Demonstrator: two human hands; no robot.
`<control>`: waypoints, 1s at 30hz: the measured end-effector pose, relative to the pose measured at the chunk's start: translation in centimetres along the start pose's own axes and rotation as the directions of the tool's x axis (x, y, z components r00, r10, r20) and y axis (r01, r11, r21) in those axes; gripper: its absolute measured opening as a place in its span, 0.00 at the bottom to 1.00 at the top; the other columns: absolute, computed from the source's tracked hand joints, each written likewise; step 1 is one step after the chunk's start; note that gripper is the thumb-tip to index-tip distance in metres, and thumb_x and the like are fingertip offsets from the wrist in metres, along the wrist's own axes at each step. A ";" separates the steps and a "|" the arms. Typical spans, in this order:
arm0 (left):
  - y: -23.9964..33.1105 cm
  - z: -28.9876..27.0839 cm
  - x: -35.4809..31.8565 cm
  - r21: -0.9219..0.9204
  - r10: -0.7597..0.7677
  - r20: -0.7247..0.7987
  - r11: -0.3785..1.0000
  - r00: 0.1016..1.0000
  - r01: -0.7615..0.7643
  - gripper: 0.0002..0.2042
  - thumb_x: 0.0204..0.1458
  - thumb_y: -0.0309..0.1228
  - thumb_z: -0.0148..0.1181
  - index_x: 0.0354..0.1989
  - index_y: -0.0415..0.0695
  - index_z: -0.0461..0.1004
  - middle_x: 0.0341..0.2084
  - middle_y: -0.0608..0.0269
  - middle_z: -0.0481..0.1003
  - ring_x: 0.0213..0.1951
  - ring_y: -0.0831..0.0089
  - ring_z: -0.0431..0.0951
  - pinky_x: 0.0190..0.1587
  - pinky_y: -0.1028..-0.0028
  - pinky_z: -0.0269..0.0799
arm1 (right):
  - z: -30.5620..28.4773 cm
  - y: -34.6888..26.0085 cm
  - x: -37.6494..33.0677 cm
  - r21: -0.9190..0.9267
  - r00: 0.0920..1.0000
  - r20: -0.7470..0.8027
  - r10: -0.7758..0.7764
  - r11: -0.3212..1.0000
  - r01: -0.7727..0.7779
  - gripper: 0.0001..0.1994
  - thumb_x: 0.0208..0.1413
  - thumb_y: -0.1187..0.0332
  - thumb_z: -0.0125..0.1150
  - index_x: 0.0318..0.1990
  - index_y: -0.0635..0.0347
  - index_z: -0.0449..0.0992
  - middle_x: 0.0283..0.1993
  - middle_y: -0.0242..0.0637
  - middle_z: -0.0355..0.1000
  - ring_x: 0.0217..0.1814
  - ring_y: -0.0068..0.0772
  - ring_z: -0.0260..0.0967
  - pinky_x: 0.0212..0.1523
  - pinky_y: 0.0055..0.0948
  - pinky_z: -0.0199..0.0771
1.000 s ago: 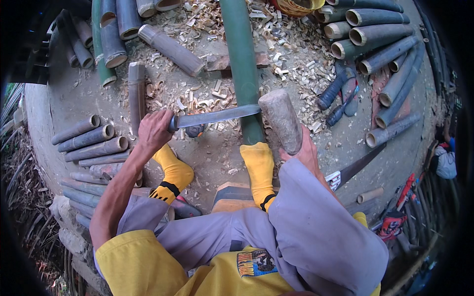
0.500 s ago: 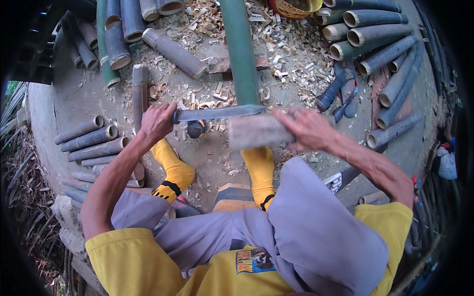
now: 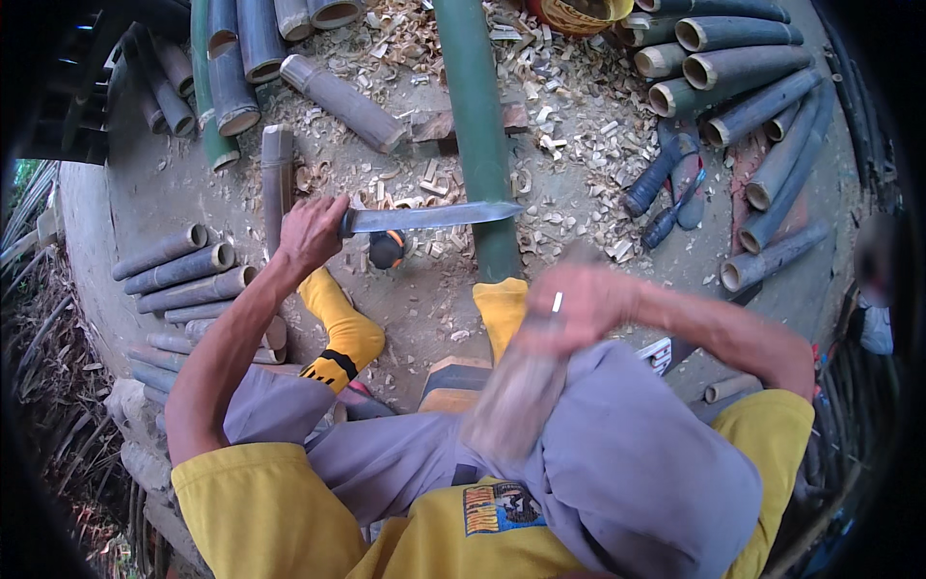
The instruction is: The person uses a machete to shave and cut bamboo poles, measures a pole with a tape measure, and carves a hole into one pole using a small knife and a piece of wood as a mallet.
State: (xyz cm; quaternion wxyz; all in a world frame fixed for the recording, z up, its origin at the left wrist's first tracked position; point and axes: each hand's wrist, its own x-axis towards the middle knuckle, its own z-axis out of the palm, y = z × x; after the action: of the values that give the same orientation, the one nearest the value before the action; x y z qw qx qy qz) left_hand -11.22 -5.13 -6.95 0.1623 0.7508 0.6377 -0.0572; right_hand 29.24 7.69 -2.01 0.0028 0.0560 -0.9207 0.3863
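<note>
Green bamboo pole [image 3: 477, 145] lies under the knife [image 3: 434, 216] clamped in the left hand's [image 3: 311, 232] grip.

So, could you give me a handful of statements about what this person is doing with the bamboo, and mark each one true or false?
1. The left hand grips the handle of a long knife. True.
2. The knife's blade lies across the green bamboo pole. True.
3. The right hand is empty. False: it holds a wooden mallet, blurred, pulled back toward the body.
4. The person wears blue socks. False: the socks are yellow.
5. Wood shavings litter the ground around the pole. True.
6. The cut bamboo tubes at the left stand upright. False: they lie on their sides.
</note>
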 end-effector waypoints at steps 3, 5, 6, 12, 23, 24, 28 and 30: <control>0.0 -0.2 -0.2 0.013 -0.023 0.013 1.000 1.000 0.023 0.15 0.39 0.25 0.58 0.37 0.47 0.66 0.25 0.60 0.73 0.32 0.59 0.77 0.34 0.62 0.69 | -2.0 1.5 1.4 -0.257 0.937 0.106 0.334 0.919 -0.298 0.42 0.37 0.56 0.71 0.62 0.54 0.57 0.35 0.44 0.72 0.36 0.48 0.71 0.34 0.43 0.72; 0.1 -0.2 0.0 0.021 -0.028 0.010 0.999 1.000 0.028 0.14 0.39 0.25 0.58 0.37 0.47 0.66 0.25 0.60 0.73 0.32 0.59 0.77 0.33 0.62 0.69 | -3.0 0.3 2.3 -0.220 0.844 0.159 0.513 0.852 -0.476 0.42 0.39 0.54 0.71 0.62 0.55 0.57 0.36 0.47 0.72 0.37 0.49 0.72 0.38 0.47 0.72; 0.2 0.0 -0.3 0.012 -0.023 0.016 1.000 1.000 0.023 0.14 0.39 0.25 0.58 0.37 0.47 0.66 0.25 0.60 0.73 0.32 0.59 0.77 0.33 0.61 0.69 | -1.7 -2.6 2.9 -0.027 0.752 0.266 0.603 0.784 -0.620 0.42 0.38 0.53 0.71 0.62 0.56 0.57 0.37 0.47 0.72 0.37 0.48 0.72 0.38 0.46 0.72; 0.2 -0.7 0.7 0.029 -0.019 0.024 0.999 1.000 0.018 0.14 0.39 0.24 0.58 0.37 0.46 0.67 0.25 0.59 0.73 0.32 0.59 0.77 0.34 0.62 0.70 | -0.4 0.3 1.1 -0.006 0.977 0.099 0.191 0.982 -0.191 0.36 0.42 0.56 0.68 0.58 0.58 0.60 0.37 0.47 0.71 0.39 0.49 0.72 0.39 0.43 0.74; 0.3 -0.3 1.1 0.006 -0.051 0.026 0.999 0.998 0.051 0.15 0.37 0.24 0.59 0.37 0.46 0.68 0.27 0.60 0.73 0.32 0.60 0.76 0.33 0.62 0.69 | -4.2 4.8 1.5 -0.301 0.869 0.037 0.493 0.835 -0.461 0.42 0.36 0.56 0.71 0.61 0.55 0.58 0.37 0.49 0.70 0.36 0.52 0.72 0.36 0.45 0.74; 0.3 -0.2 1.0 0.010 -0.061 0.026 0.998 0.998 0.061 0.16 0.37 0.24 0.59 0.37 0.46 0.68 0.27 0.60 0.72 0.32 0.61 0.76 0.33 0.62 0.69 | -4.2 3.3 1.4 -0.255 0.840 0.057 0.540 0.821 -0.511 0.44 0.34 0.54 0.73 0.61 0.56 0.58 0.37 0.50 0.70 0.36 0.52 0.72 0.37 0.46 0.74; 3.0 -0.4 -0.7 -0.035 -0.116 -0.115 0.993 0.987 0.113 0.17 0.36 0.23 0.60 0.38 0.46 0.66 0.31 0.60 0.70 0.33 0.61 0.74 0.31 0.62 0.68 | -2.0 -0.9 -0.6 0.154 0.765 -0.135 0.630 0.776 -0.611 0.46 0.31 0.56 0.75 0.61 0.58 0.57 0.44 0.54 0.71 0.41 0.57 0.72 0.41 0.46 0.74; 6.9 -0.9 -4.0 -0.138 -0.223 -0.060 0.967 0.973 0.213 0.16 0.40 0.23 0.59 0.39 0.43 0.63 0.33 0.53 0.66 0.31 0.54 0.73 0.30 0.59 0.69 | 0.1 -2.2 -2.3 0.368 0.610 -0.240 0.755 0.652 -0.663 0.44 0.33 0.58 0.74 0.60 0.59 0.57 0.50 0.53 0.70 0.47 0.53 0.73 0.46 0.44 0.74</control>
State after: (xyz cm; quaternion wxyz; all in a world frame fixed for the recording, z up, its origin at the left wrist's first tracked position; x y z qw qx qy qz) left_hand -5.36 -9.55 -3.74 0.1800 0.6655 0.7243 -0.0047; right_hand 31.75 6.36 -0.64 0.0163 -0.3903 -0.7932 0.4671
